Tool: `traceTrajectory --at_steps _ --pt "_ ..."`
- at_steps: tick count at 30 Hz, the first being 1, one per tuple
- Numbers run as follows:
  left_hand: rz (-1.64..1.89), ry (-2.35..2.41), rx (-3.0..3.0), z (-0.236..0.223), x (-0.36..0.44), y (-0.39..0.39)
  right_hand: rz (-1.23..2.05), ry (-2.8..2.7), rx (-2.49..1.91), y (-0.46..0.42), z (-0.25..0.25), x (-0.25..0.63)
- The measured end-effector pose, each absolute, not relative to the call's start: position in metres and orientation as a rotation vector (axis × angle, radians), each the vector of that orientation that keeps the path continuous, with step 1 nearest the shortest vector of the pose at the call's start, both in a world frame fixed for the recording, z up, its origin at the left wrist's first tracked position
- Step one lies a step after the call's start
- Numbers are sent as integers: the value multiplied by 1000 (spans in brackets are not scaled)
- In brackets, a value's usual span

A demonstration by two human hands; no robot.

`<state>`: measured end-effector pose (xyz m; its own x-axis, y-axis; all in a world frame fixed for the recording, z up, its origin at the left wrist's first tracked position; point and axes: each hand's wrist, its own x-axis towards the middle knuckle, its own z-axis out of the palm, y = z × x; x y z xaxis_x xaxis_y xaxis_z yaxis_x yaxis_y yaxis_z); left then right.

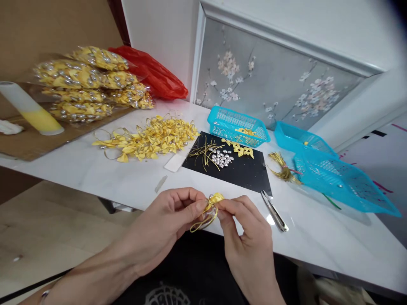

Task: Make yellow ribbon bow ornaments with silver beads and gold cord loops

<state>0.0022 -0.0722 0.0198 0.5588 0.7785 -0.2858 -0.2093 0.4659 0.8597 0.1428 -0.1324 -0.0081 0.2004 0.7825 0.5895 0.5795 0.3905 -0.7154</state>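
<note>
My left hand [168, 220] and my right hand [246, 231] meet at the table's near edge. Both pinch a small yellow ribbon bow with a gold cord loop [210, 207], thumbs and forefingers closed on it. The cord hangs down between my hands. Just right of my right hand lie small metal snips [275, 212]. Beyond my hands a black mat [244, 169] carries gold cords [203, 151], a cluster of silver beads [221, 158] and a few yellow bows [240, 149].
A heap of finished yellow bows [152, 137] lies left of the mat. Clear bags of bows [89, 82] and a red plastic bag [152, 74] sit at the back left. Blue plastic baskets [237, 125] [340, 180] stand at the right, with a gold cord bundle [282, 169] beside them.
</note>
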Motion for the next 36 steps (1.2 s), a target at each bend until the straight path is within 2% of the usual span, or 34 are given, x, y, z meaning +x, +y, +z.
traceTrajectory --at_steps 36 --pt "511 508 678 17 -3 -65 204 -1474 -1159 -128 -24 145"
